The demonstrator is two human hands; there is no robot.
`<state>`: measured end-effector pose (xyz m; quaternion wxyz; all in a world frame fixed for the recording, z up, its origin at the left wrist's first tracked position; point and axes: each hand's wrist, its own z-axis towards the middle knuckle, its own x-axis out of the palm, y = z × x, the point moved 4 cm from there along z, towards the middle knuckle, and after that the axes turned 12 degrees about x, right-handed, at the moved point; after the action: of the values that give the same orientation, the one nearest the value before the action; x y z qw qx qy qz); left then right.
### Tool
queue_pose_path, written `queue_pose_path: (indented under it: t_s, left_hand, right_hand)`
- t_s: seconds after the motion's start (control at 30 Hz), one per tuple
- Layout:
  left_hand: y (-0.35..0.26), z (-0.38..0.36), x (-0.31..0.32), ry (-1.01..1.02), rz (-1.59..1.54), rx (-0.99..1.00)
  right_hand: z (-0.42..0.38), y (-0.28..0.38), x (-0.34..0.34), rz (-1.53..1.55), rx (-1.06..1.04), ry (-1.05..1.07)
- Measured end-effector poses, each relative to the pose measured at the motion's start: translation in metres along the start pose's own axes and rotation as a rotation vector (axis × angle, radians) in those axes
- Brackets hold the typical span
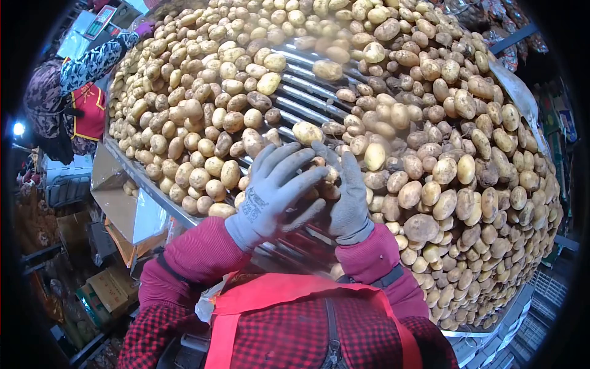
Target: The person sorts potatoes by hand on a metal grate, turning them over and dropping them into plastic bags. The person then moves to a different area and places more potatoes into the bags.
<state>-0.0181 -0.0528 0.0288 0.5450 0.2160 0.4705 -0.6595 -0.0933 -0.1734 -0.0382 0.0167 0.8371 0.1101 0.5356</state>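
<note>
My left hand (270, 194), in a grey glove, reaches over the middle of the potato heap with its fingers stretched out and slightly apart. Close against it on the right, my right hand (349, 203), also gloved in grey, curls around a small potato (330, 176). More of what lies between the two palms is hidden by the fingers. Just beyond the fingertips sits a yellowish potato (307, 133) on the metal bars (313, 92). Loose potatoes (442, 172) surround both hands, some pale and clean, others darker with soil.
A co-worker in a patterned sleeve (92, 64) and a red apron (89, 111) stands at the left edge of the heap. A scale (100, 21) is behind them. Cardboard boxes (117, 197) stand beside the metal table rim (153, 187). Plastic sheeting (516, 92) hangs at right.
</note>
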Motion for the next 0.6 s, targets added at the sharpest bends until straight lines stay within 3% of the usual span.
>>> queue_pose_path:
  t_s: [0.07, 0.17, 0.2, 0.23, 0.3, 0.33, 0.37, 0.43, 0.57, 0.6]
  left_hand:
    - [0.004, -0.008, -0.001, -0.013, 0.005, -0.042]
    - [0.007, -0.012, -0.009, -0.014, -0.008, -0.079]
    - [0.005, -0.010, -0.012, 0.002, 0.002, -0.054]
    - [0.004, -0.007, -0.017, 0.019, 0.018, -0.028]
    - [0.009, 0.000, -0.016, 0.081, 0.024, -0.047]
    - [0.016, -0.001, -0.007, 0.115, 0.016, -0.026]
    - [0.016, -0.002, -0.002, 0.146, 0.009, -0.005]
    - [0.008, -0.004, 0.001, 0.181, 0.002, -0.065]
    - [0.009, -0.009, 0.012, 0.299, -0.071, -0.154]
    - [0.007, -0.010, 0.011, 0.314, -0.096, -0.161]
  right_hand:
    - [-0.002, -0.001, 0.003, -0.895, -0.708, 0.011]
    - [0.000, 0.003, 0.001, -1.135, -0.528, 0.016]
    - [0.014, -0.009, -0.012, -0.590, -0.132, -0.094]
    - [0.014, -0.010, -0.010, -0.586, -0.122, -0.080]
    - [0.013, -0.023, -0.012, -0.071, 0.192, -0.004]
    - [0.015, -0.023, -0.022, -0.086, 0.227, -0.007]
    - [0.018, -0.022, -0.012, 0.050, 0.353, 0.343]
    - [0.003, -0.022, -0.011, -0.516, -0.222, 0.167]
    - [-0.002, -0.023, -0.018, -0.490, -0.219, 0.219]
    - [0.002, -0.027, -0.018, -0.253, 0.056, 0.291]
